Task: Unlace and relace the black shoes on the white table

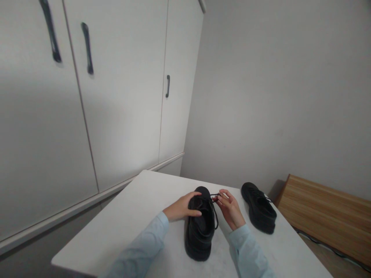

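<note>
A black lace-up shoe (198, 245) rests on the white table, its toe pointing away from me. My left hand (184, 205) grips its left side near the opening, with the thumb over the edge. At the shoe's right, my right hand (228, 208) pinches a black shoelace (214, 195) between thumb and fingers, drawing it out sideways. Another length of lace hangs in a loop down the shoe's right side. A second black shoe (259, 210), also laced, stands farther right, apart from both hands.
The white table (121, 227) reaches toward the corner of the room. White cabinets (124, 96) with dark handles line the left, and a grey wall (275, 88) rises behind. A wooden piece of furniture (327, 212) stands to the right, with a dark cable (324, 245) below it.
</note>
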`<state>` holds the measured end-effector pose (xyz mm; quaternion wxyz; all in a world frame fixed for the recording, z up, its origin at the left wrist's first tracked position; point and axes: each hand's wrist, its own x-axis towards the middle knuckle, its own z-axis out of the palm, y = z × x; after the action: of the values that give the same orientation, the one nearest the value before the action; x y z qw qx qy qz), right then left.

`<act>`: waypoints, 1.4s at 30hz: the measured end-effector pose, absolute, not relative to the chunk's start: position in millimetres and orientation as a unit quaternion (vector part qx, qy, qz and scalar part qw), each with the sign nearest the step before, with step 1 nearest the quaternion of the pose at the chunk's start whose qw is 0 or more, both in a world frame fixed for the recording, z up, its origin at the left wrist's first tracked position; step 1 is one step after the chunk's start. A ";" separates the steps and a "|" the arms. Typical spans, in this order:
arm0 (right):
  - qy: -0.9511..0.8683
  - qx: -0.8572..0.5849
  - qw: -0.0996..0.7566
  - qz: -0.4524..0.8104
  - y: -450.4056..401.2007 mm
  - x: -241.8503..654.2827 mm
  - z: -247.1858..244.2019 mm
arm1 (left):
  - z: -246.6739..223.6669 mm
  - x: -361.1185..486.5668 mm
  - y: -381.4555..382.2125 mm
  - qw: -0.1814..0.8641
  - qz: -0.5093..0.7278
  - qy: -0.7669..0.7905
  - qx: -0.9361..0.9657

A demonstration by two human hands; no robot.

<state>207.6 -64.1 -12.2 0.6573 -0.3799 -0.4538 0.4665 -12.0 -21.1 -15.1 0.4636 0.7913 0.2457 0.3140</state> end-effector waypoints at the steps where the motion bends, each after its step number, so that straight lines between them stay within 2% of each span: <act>1: -0.446 -0.374 0.667 0.466 -64.0 209.7 -10.8 | -14.9 -12.0 -21.1 0.462 0.315 0.246 0.791; 6: -0.422 -0.360 0.703 0.445 -63.4 223.4 -7.9 | -17.5 -11.8 -19.2 0.465 0.315 0.246 0.790; 11: -0.475 -0.417 0.684 0.365 -61.5 234.0 -12.4 | -18.3 -11.9 -18.8 0.466 0.311 0.251 0.789; 15: -0.543 -0.481 0.635 0.266 -59.9 238.3 -12.2 | -14.4 -12.2 -21.1 0.467 0.314 0.249 0.788; 22: -0.669 -0.542 0.472 0.186 -60.9 237.4 -11.9 | -14.9 -12.3 -19.8 0.462 0.312 0.245 0.793; 27: -0.670 -0.566 0.454 0.155 -57.6 237.7 -21.3 | -16.4 -12.1 -18.7 0.465 0.314 0.240 0.792; 30: -0.642 -0.573 0.476 0.179 -55.6 241.1 -23.1 | -16.1 -12.0 -19.0 0.463 0.313 0.240 0.794; 33: -0.583 -0.562 0.520 0.271 -56.3 243.6 -21.9 | -14.8 -11.9 -20.1 0.465 0.313 0.243 0.792; 38: -0.438 -0.446 0.609 0.489 -62.3 241.2 -18.7 | -13.5 -12.0 -21.0 0.465 0.310 0.249 0.791; 42: -0.367 -0.373 0.638 0.564 -63.6 240.6 -17.2 | -15.2 -12.2 -19.4 0.464 0.306 0.246 0.794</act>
<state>240.6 -63.6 -17.2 0.6383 -0.3729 -0.3674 0.5644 -12.2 -19.4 -15.2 0.4644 0.7939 0.2459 0.3058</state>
